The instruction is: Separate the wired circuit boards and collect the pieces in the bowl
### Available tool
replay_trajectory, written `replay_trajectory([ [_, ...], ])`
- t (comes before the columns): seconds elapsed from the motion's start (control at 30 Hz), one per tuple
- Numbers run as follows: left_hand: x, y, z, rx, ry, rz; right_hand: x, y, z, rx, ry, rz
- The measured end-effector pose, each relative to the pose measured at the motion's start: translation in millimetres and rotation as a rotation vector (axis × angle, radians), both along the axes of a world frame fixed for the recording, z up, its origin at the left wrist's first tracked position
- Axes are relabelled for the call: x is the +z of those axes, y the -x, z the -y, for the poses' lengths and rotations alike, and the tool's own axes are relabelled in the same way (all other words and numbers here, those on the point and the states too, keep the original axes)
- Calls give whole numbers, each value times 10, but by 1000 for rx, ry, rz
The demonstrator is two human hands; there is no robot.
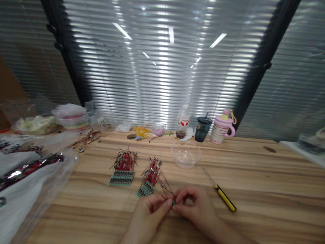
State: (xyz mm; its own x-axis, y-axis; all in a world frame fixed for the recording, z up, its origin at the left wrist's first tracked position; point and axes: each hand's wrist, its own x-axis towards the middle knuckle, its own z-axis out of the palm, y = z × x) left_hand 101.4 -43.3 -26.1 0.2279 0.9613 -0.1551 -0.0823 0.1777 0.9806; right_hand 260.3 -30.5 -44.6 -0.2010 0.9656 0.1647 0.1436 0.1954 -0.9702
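Between my two hands is a small green circuit board with red and black wires leading up and to the left. My left hand pinches it from the left, thumb on top. From the right, my right hand closes thumb and index finger at the same board. Just beyond my left hand lies a green circuit board panel with red and black wires standing off it. A larger wired panel rests further left. To the right of my right hand is a yellow and black screwdriver.
A clear plastic bowl stands beyond my hands. Behind it are a bottle, a dark tumbler and a pink mug. Plastic bags with wired parts cover the left side, near stacked plastic containers.
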Motion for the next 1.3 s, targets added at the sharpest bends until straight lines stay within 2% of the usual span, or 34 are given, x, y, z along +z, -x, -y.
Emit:
replay_trajectory([
  [0.1,28,23,-17,44,11,-58,16,33,-13,4,162,-194],
  [0.17,119,51,-53,66,97,9,121,8,-38,-6,156,-238],
  [0.23,297,73,-121,77,117,9,302,-75,-106,-42,68,-216],
  [0.33,641,25,-331,39,-121,-268,593,-266,-332,-110,-194,-69],
  [0.43,847,-170,-693,-11,-484,-637,708,-413,-690,-173,-401,172],
  [0.5,847,-354,-968,-8,-564,-745,664,-449,-928,-199,-409,252],
  [0.57,780,-534,-1200,30,-593,-877,580,-446,-1107,-200,-399,343],
  [0.67,678,-731,-1380,63,-585,-1038,502,-423,-1242,-164,-399,505],
  [0.8,642,-845,-1376,27,-537,-1169,550,-409,-1321,-85,-368,759],
  [1.03,602,-883,-1402,-83,-503,-1253,695,-319,-1468,141,-147,1212],
  [1.17,612,-832,-1443,-167,-574,-1225,861,-304,-1411,248,-138,1315],
  [1.3,756,-610,-1387,-237,-716,-1144,1031,-374,-1338,239,-137,1347],
])
